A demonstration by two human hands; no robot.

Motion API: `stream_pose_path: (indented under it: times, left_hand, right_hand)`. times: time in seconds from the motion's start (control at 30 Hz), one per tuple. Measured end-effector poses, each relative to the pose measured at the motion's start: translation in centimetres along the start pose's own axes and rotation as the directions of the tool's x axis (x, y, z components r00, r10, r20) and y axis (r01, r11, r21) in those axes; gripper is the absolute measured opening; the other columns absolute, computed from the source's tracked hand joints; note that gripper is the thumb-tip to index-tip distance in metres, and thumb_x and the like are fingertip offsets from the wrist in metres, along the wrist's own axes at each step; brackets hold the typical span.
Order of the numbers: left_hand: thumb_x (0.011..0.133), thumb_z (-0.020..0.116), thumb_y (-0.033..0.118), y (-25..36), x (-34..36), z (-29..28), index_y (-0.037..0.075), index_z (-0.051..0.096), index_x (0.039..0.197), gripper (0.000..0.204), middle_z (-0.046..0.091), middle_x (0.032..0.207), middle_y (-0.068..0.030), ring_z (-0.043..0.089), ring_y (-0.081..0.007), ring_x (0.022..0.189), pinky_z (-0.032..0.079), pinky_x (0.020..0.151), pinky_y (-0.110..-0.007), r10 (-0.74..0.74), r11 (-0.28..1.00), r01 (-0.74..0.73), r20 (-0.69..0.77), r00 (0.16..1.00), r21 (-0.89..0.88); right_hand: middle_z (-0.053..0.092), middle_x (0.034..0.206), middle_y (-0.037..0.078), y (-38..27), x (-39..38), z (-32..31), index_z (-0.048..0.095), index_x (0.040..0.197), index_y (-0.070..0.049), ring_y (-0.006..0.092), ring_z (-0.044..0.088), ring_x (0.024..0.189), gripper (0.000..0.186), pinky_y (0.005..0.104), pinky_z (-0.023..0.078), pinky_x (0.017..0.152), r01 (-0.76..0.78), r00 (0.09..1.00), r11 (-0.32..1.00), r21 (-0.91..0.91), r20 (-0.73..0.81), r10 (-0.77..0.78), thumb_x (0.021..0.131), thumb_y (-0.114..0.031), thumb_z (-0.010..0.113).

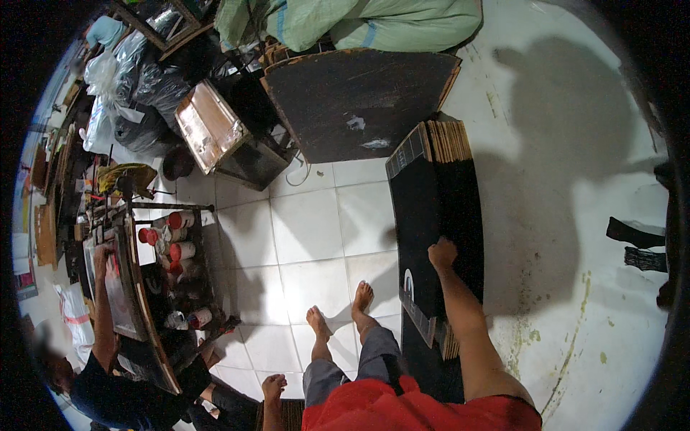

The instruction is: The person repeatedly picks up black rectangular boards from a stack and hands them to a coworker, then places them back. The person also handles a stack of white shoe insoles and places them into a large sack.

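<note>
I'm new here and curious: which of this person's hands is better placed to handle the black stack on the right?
Probably the right hand: it is at the black stack, while the left hand is apart from it, beyond the person's legs.

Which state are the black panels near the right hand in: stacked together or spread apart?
Stacked together. The black panels form a thick block; their brown edges show as close layers at the far end.
</note>
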State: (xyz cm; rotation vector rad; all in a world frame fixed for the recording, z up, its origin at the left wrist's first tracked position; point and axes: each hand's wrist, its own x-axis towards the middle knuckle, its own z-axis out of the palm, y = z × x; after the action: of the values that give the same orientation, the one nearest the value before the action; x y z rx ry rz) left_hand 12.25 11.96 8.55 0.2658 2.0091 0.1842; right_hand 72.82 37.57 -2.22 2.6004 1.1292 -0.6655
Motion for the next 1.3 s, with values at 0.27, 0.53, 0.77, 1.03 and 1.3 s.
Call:
stream_pose_path:
  times: [0.27,0.53,0.77,1.03,1.3]
  left_hand:
    - [0.078,0.065,0.017,-0.2,-0.4,2.0,0.001,0.059,0.093,0.023,0.061,0.070,-0.0049,0.059,-0.0138,0.060,0.042,0.049,-0.025,-0.042,0.998,0.044,0.036,0.998,-0.046]
    - [0.076,0.066,0.016,0.8,-0.8,0.5,0.003,0.059,0.094,0.023,0.062,0.071,-0.0054,0.060,-0.0139,0.060,0.042,0.051,-0.025,-0.050,0.996,0.051,0.015,0.999,-0.067]
    - [0.077,0.066,0.018,-0.9,-0.6,-0.6,0.001,0.061,0.091,0.022,0.062,0.069,-0.0041,0.059,-0.0129,0.061,0.042,0.053,-0.026,-0.045,0.998,0.045,0.023,0.999,-0.037]
    - [0.078,0.065,0.021,0.1,-0.4,-0.2,0.001,0.059,0.096,0.027,0.063,0.073,-0.0046,0.060,-0.0141,0.066,0.043,0.056,-0.027,0.028,0.999,-0.030,0.105,0.994,0.017]
    - [0.080,0.061,0.021,3.5,4.4,-3.4,0.003,0.060,0.094,0.023,0.062,0.074,-0.0040,0.058,-0.0123,0.064,0.042,0.054,-0.025,0.250,0.958,-0.279,0.298,0.922,0.061]
  right_hand:
    - [0.063,0.086,0.019,0.3,0.5,1.2,0.060,0.089,-0.002,0.0352,0.063,0.081,0.028,0.0441,0.053,0.069,0.062,0.968,0.998,-0.022,-0.244,-0.066,0.068,-0.021,0.062]
    - [0.061,0.091,0.019,0.0,0.0,-0.1,0.058,0.098,-0.001,0.0336,0.061,0.088,0.031,0.0430,0.051,0.074,0.032,0.996,0.999,0.033,-0.087,-0.029,0.072,-0.017,0.058]
    - [0.061,0.086,0.019,0.6,0.0,1.4,0.059,0.090,-0.002,0.0335,0.061,0.080,0.024,0.0445,0.050,0.071,0.086,0.974,0.996,0.031,-0.215,-0.077,0.071,-0.017,0.058]
    - [0.061,0.089,0.020,1.5,-4.1,-2.4,0.053,0.103,-0.001,0.0356,0.060,0.085,0.036,0.0449,0.049,0.074,0.107,0.971,0.984,0.145,-0.229,-0.072,0.078,-0.025,0.061]
    - [0.061,0.092,0.024,3.0,-22.6,2.6,0.053,0.098,-0.001,0.0393,0.059,0.089,0.033,0.0467,0.047,0.077,-0.022,0.984,0.919,0.394,-0.154,0.090,0.076,-0.025,0.060]
